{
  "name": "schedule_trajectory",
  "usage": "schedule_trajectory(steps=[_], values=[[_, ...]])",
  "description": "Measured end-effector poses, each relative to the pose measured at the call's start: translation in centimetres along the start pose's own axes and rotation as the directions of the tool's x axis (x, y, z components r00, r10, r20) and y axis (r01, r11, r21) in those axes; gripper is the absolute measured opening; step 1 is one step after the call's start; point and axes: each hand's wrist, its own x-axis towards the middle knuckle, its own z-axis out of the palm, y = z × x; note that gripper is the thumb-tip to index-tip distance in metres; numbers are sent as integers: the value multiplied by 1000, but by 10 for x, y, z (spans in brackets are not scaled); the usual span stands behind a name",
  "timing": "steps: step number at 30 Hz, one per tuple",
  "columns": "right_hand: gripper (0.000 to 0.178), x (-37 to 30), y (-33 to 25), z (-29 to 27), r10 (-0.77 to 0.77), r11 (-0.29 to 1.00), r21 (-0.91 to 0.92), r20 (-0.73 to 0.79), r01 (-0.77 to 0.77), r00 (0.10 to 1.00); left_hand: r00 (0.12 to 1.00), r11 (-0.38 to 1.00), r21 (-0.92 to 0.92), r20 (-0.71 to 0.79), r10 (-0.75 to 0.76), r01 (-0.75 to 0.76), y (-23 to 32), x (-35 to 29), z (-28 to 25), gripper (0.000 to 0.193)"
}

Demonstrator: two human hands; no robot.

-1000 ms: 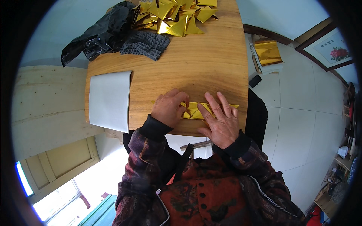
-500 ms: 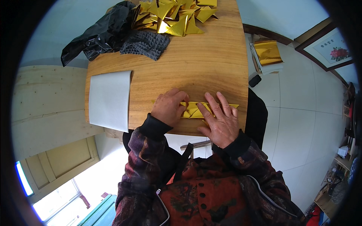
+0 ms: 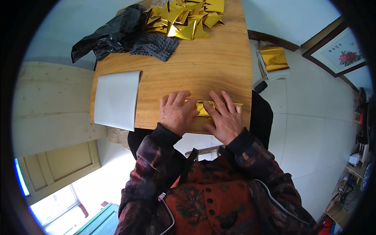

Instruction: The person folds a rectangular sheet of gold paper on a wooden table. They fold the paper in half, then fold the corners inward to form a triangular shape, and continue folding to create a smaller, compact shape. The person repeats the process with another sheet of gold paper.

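Under both my hands a strip of folded gold foil paper (image 3: 202,109) lies flat near the table's front edge. My left hand (image 3: 177,112) rests over its left part, palm down, with the fingers stretched out. Over the right part, my right hand (image 3: 225,117) presses with fingers spread and thumb toward me. The middle of the strip shows between the two hands; its pointed right end sticks out past my right fingers.
Folded gold foil pieces (image 3: 188,19) are heaped at the table's far end beside a black plastic bag (image 3: 113,33) and a dark textured cloth (image 3: 154,46). A stack of pale sheets (image 3: 117,100) lies at the left. Gold paper (image 3: 275,58) sits on the floor at right.
My left hand has gone from curled fingers at the strip to fingers laid out over it. My right hand stays spread on the strip. The whole view has shifted slightly.
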Motion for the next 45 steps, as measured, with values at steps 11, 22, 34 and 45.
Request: schedule_trajectory(steps=[11, 22, 34, 45], values=[[63, 0, 3, 3, -28, 998, -48, -3, 28, 1000, 966, 924, 282, 98, 240, -258, -3, -20, 13, 24], [57, -1, 5, 8, -44, 997, -62, -33, 42, 999, 937, 941, 315, 348, 9, -126, 19, -15, 4, 40], [59, -1, 6, 10, -53, 994, -94, -43, 49, 998, 891, 978, 207, 445, -85, -10, 35, -44, 14, 104], [73, 1, 7, -4, -59, 995, -73, 81, 65, 995, 891, 989, 140, 454, -16, -54, 28, -45, 10, 95]])
